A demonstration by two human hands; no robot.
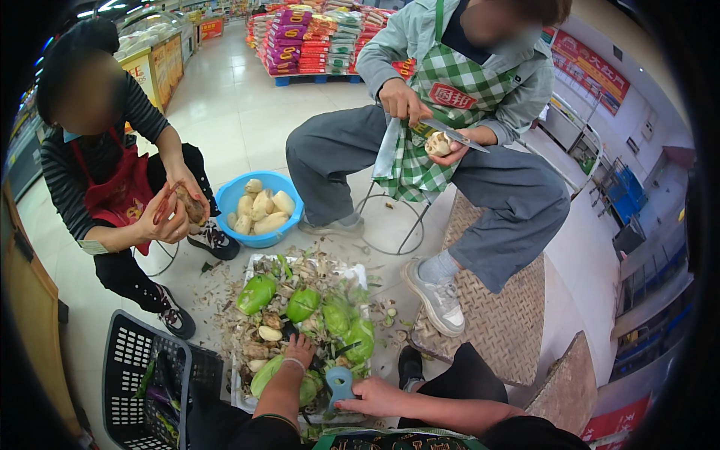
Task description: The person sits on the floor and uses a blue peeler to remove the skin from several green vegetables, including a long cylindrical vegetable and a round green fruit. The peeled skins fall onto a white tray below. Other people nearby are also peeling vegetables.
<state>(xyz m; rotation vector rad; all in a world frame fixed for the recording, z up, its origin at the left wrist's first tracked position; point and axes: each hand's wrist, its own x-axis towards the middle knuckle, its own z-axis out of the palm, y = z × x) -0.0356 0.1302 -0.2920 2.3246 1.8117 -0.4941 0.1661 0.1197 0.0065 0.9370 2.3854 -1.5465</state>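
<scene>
A white foam tray lies on the floor before me, heaped with peelings, trimmings and large green vegetable leaves. My left hand reaches down into the heap with its fingertips beside a dark item; whether it grips anything is hidden. Just left of those fingers sits a pale peeled piece. Over the tray's near right side, my right hand holds a blue plastic tool, shaped like a peeler, with a hole in it. Its working end is not clear.
A dark plastic basket at left holds eggplants and green peppers. Beyond the tray, a blue basin contains peeled lotus roots. One co-worker holds a brown root and red peeler; another uses a knife. A steel ramp plate lies right.
</scene>
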